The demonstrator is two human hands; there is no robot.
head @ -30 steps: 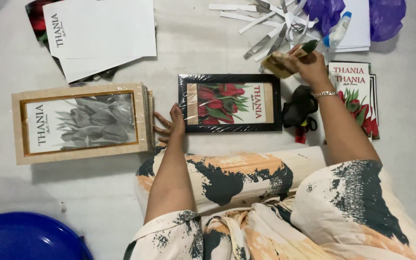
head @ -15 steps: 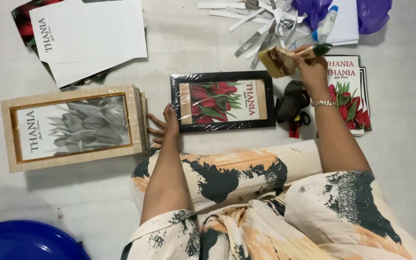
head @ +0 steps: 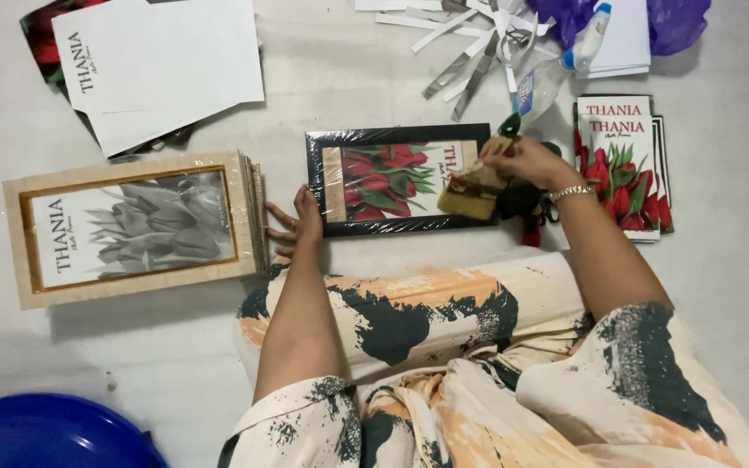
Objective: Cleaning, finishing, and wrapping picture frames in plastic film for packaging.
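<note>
While the left hand (head: 303,222) lies open, steadying the black picture frame (head: 396,179), the right hand (head: 526,162) grips a brown cloth (head: 472,191) on it.

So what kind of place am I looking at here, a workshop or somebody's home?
Probably a home or small workshop floor used for framing pictures, not a fitted shop. The person sits on it among a stack of wrapped wooden frames, a black frame, loose prints and paper offcuts.

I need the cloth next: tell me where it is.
In the head view, the cloth is in the right hand, resting on the black picture frame's right end.
</note>
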